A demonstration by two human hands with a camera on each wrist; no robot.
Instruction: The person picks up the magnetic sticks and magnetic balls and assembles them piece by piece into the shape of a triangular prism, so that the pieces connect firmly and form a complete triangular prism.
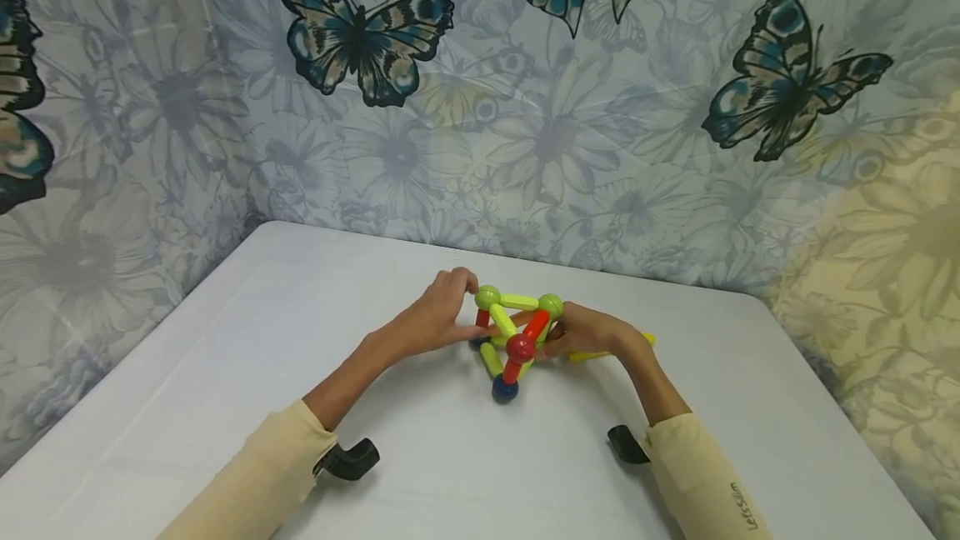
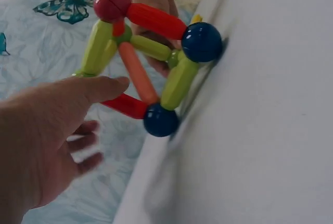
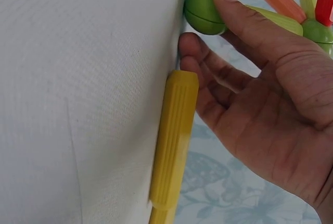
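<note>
A ball-and-stick toy frame (image 1: 504, 321) stands on the table, built of lime and red sticks joined by balls. Its upper balls are green and red; blue balls (image 2: 202, 42) touch the tabletop. From the left, my left hand (image 1: 435, 311) grips an upper corner, fingers at a green ball (image 1: 487, 297) and thumb by a red stick. My right hand (image 1: 588, 330) reaches round the other side. In the right wrist view its thumb and fingers pinch the frame beside a low green ball (image 3: 204, 11). The frame partly hides both hands' fingertips.
Yellow sticks (image 3: 176, 135) lie on the white table (image 1: 420, 457) beside and under the right hand. Behind the table's far edge hangs a butterfly-patterned cloth (image 1: 480, 148). Black wrist mounts (image 1: 348, 461) stick out by both sleeves.
</note>
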